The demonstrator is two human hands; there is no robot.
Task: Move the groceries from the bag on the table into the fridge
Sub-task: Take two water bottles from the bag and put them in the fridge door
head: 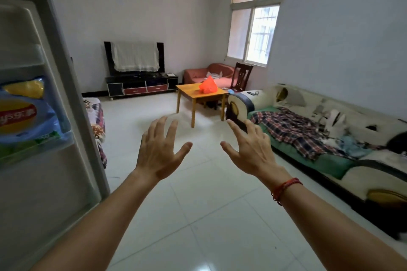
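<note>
— Hands? We are holding the left hand [159,156] and right hand [251,149] out, fingers spread wide, gripping nothing.

— Groceries? The red bag [208,86] is sitting mid-table [187,91]; chips [24,110] are resting in the fridge door [55,72] shelf.

Red-orange bag [208,86] on yellow-wood table [189,91]; blue/yellow chip pkt [26,110]; plaid blanket [295,130].

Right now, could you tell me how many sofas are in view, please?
2: a pink sofa under the window beyond the table, and a long cream sofa along the right wall. Others may be out of frame.
</note>
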